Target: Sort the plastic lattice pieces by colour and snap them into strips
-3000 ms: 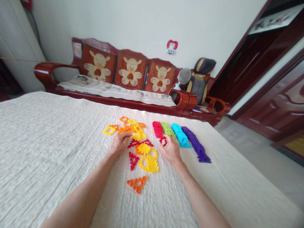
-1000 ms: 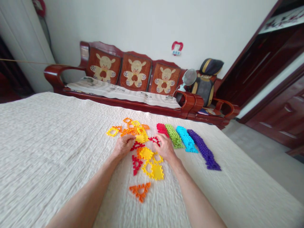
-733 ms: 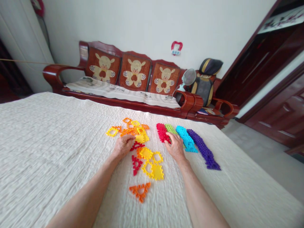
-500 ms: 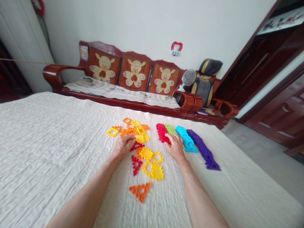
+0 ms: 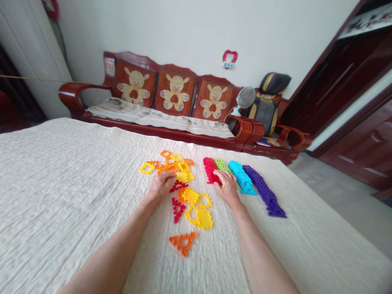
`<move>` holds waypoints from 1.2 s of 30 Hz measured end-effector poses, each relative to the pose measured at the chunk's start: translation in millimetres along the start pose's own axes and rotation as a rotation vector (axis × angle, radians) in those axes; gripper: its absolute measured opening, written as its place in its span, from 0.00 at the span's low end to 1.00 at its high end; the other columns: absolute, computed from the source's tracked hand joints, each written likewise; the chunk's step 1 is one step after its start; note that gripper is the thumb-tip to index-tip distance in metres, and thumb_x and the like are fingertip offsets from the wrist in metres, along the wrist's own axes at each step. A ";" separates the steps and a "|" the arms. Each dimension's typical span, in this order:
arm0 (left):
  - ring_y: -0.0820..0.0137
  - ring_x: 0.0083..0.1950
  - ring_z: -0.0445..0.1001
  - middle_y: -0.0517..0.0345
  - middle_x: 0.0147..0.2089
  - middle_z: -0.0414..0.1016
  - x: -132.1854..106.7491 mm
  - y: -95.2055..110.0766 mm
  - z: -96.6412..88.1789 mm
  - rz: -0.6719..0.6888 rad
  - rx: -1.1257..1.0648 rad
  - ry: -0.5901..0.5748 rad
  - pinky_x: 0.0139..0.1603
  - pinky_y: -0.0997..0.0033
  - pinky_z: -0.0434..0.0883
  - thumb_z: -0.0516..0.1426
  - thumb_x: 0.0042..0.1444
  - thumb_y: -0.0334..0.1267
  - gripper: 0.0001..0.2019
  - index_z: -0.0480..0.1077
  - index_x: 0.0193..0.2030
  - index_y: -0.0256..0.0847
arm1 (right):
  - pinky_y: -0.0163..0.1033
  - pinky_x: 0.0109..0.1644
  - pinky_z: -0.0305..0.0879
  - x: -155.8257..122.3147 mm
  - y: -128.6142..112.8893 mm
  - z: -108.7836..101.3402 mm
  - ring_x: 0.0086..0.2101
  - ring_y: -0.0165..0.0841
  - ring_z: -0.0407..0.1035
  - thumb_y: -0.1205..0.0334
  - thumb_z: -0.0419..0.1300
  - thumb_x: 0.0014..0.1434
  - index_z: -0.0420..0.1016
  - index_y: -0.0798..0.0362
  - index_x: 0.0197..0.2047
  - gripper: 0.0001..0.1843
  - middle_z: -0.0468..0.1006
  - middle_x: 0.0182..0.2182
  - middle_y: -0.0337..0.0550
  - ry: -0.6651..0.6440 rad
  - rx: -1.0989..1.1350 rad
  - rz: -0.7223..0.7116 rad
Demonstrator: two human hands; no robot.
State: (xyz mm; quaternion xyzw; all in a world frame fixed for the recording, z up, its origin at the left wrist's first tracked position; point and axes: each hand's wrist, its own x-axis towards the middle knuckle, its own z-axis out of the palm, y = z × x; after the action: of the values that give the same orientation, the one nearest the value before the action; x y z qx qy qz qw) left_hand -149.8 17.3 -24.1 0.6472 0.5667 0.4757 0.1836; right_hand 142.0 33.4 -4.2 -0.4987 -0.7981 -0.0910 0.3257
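Observation:
My left hand (image 5: 161,186) rests on the white quilted bed cover (image 5: 61,183) with its fingers curled, the tips touching the loose pile of orange and yellow pieces (image 5: 173,167) and a red triangle (image 5: 178,186). My right hand (image 5: 227,188) lies with its fingers pressed together on the near end of the red row (image 5: 209,168), pinching a red piece there. It hides the near end of the green row (image 5: 221,164). Beyond it lie the cyan row (image 5: 241,177) and the purple row (image 5: 265,191).
Between my arms lie a red triangle (image 5: 177,209), several yellow squares (image 5: 199,212) and an orange triangle (image 5: 183,241). A dark wooden bench (image 5: 171,98) with bear cushions stands past the bed's far edge. A fan (image 5: 245,98) and a bag sit at its right end, near wooden doors.
My right hand carried a red triangle from the loose pile to the near end of the red row and stays on it. My left hand has barely moved.

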 end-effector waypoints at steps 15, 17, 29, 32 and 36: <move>0.69 0.37 0.77 0.57 0.34 0.81 6.0 -7.1 2.9 -0.060 -0.175 0.146 0.45 0.68 0.74 0.50 0.51 0.28 0.14 0.78 0.33 0.39 | 0.40 0.50 0.66 9.6 -74.5 19.8 0.45 0.36 0.72 0.66 0.52 0.59 0.72 0.54 0.48 0.15 0.78 0.44 0.48 -0.130 0.355 -0.096; 0.69 0.37 0.77 0.56 0.34 0.81 6.8 -7.8 3.2 -0.064 -0.187 0.158 0.45 0.67 0.74 0.50 0.51 0.29 0.14 0.78 0.33 0.39 | 0.40 0.49 0.67 11.2 -87.8 22.0 0.44 0.36 0.73 0.63 0.53 0.60 0.73 0.55 0.47 0.14 0.79 0.43 0.49 -0.176 0.345 -0.059; 0.66 0.38 0.78 0.55 0.36 0.81 4.9 -6.4 3.3 -0.071 -0.127 0.132 0.47 0.64 0.73 0.49 0.51 0.29 0.16 0.79 0.36 0.38 | 0.37 0.42 0.66 18.8 -102.6 29.6 0.35 0.34 0.74 0.66 0.55 0.55 0.75 0.53 0.43 0.13 0.81 0.34 0.43 -0.256 0.347 0.175; 0.66 0.39 0.78 0.54 0.37 0.81 4.7 -6.0 3.2 -0.067 -0.127 0.133 0.48 0.64 0.73 0.49 0.52 0.30 0.15 0.78 0.35 0.38 | 0.39 0.43 0.66 18.7 -104.3 26.3 0.36 0.35 0.74 0.61 0.56 0.56 0.75 0.54 0.42 0.12 0.81 0.35 0.45 -0.262 0.337 0.165; 0.67 0.38 0.78 0.55 0.37 0.81 5.2 -2.6 1.4 -0.070 -0.133 0.112 0.46 0.67 0.73 0.49 0.52 0.29 0.15 0.78 0.35 0.39 | 0.40 0.42 0.66 20.3 -111.1 25.4 0.35 0.37 0.74 0.57 0.59 0.52 0.76 0.53 0.39 0.12 0.81 0.34 0.44 -0.311 0.268 0.180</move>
State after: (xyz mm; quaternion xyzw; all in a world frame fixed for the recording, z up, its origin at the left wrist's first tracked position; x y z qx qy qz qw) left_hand -150.6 23.2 -24.7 0.5857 0.5655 0.5411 0.2107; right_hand 30.2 6.3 8.6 -0.5283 -0.7958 0.1234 0.2688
